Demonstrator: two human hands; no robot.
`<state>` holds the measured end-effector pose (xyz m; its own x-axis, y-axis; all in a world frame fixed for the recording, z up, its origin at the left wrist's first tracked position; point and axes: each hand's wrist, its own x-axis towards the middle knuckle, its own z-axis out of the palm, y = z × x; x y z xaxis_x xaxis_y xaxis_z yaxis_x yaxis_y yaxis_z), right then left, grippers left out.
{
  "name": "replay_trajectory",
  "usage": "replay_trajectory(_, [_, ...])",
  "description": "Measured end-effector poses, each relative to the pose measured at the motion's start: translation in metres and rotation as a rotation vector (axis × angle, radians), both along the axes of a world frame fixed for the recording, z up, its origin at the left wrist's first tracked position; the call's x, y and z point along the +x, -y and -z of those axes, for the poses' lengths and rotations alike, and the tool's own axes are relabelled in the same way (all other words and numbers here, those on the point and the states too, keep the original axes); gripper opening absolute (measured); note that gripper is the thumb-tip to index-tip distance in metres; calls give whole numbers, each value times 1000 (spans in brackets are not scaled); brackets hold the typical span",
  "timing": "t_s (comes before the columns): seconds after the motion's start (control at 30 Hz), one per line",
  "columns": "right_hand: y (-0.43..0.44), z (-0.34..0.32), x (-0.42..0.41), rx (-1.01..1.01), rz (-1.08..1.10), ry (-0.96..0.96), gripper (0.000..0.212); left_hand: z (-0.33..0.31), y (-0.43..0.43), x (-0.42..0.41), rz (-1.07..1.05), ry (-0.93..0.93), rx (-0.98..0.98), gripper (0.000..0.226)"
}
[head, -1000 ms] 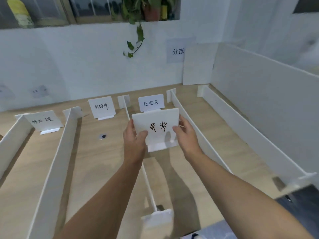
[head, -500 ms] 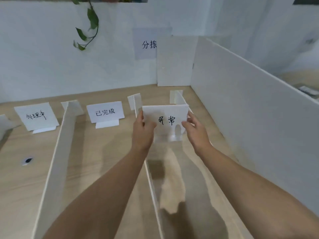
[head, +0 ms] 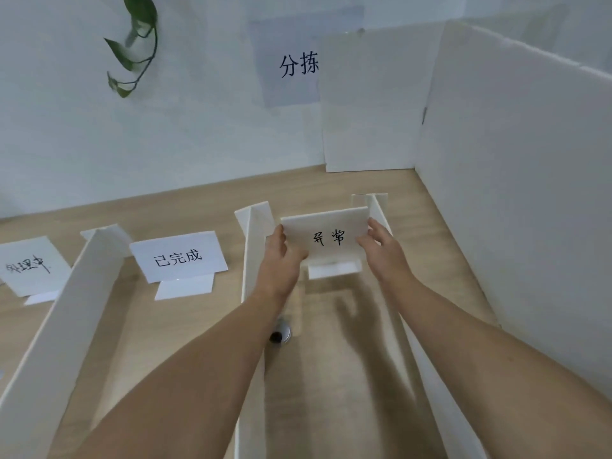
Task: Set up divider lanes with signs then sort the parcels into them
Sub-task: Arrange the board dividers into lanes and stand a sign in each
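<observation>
- On the near side of the left wrist, a small round fitting (head: pixel 280 332) with a dark middle sits in the desk (head: pixel 205 207).
- The left hand (head: pixel 278 260) pinches the left edge of the 异常 sign (head: pixel 326 236), with the thumb on its face. The right hand (head: pixel 381 250) grips the right edge.
- The sign is upright between the hands, leaning back a little. Its foot (head: pixel 334 270) is low over the desk just below them; I cannot tell whether it touches the wood.
- It is in the lane between two dividers. The mid divider (head: pixel 253 233) passes under the left hand and the right divider (head: pixel 379 207) passes under the right hand.
- Left of the left hand, in the next lane, the 已完成 sign (head: pixel 178 256) stands on the desk.
- Farther left, past the left divider (head: pixel 76 309), stands the 处理中 sign (head: pixel 29 266).
- Right of the right hand rises a tall white panel (head: pixel 513 193).
- Beyond the hands, a 分拣 sheet (head: pixel 291 64) is on the wall, with a white board (head: pixel 367 104) overlapping its right edge. A vine (head: pixel 132 51) hangs up to the left.
</observation>
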<state>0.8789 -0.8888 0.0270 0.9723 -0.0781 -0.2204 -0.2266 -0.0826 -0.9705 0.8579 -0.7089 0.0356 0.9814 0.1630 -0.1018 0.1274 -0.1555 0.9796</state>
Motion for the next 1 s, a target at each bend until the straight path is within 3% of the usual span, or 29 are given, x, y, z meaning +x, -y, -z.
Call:
replay_trajectory(0.1, [-3,18,38,-39,-25,-7,65,19,1,38,-50,-10,1,66])
replay_trajectory(0.2, [-7,32,65,-36,-63,-29,61,35,-6,65,-43,-1,23,69])
replay_trajectory(0.33, [-14,55,87,-42,-91,-12,76,53,-15,88,-28,-25,67,92])
replay_trajectory(0.4, [-15,66,92,-23,-99,-18,71,64,-19,94,-51,-65,71,96])
replay_trajectory(0.47, [-17,71,95,-12,-125,-22,64,61,-16,91,-75,-71,57,79])
replay_trajectory(0.53, [-20,68,93,28,-134,-41,78,53,-12,85,-75,-63,41,58])
replay_trajectory(0.67, [-24,52,76,24,-103,-69,81,45,-11,75,-114,-71,37,78])
replay_trajectory(0.8, [-20,33,49,2,-52,-93,89,24,-7,43,-125,-59,15,76])
replay_trajectory(0.93, [-15,12,4,8,-18,-51,49,-6,-5,-6,-115,-15,-16,58])
replay_trajectory(1.0, [-17,2,-28,-20,-19,-45,47,-18,-6,-39,-102,-4,-16,46])
